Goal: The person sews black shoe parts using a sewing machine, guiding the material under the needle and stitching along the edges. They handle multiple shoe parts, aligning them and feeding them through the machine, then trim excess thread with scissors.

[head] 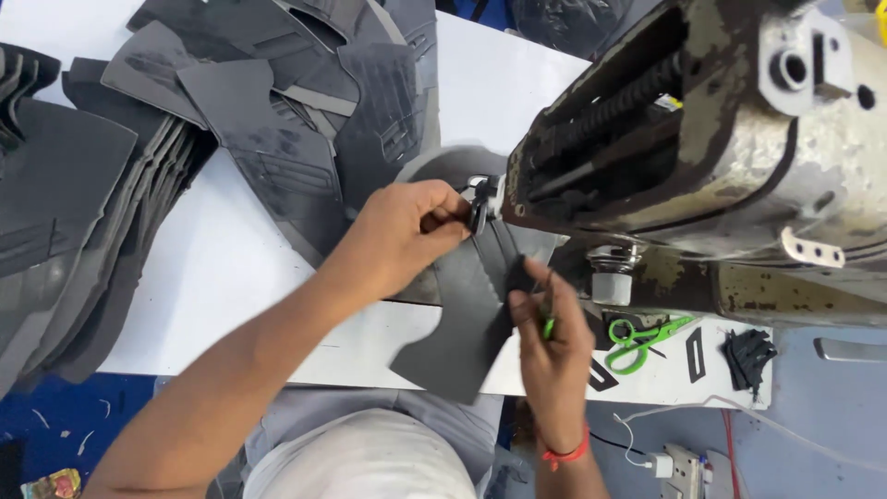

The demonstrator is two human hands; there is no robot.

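Pinching the dark grey cut panel of flexible sheet material [467,314] near the needle of the worn grey sewing machine [702,157], my left hand [402,236] closes on its upper edge, while my right hand [550,337] grips the lower edge together with a small green-handled snipper [548,325]. It seems light and limp, so edges suit holding best. Similar grey panels [185,139] pile on the white table [231,268]; green scissors [642,340] lie nearby
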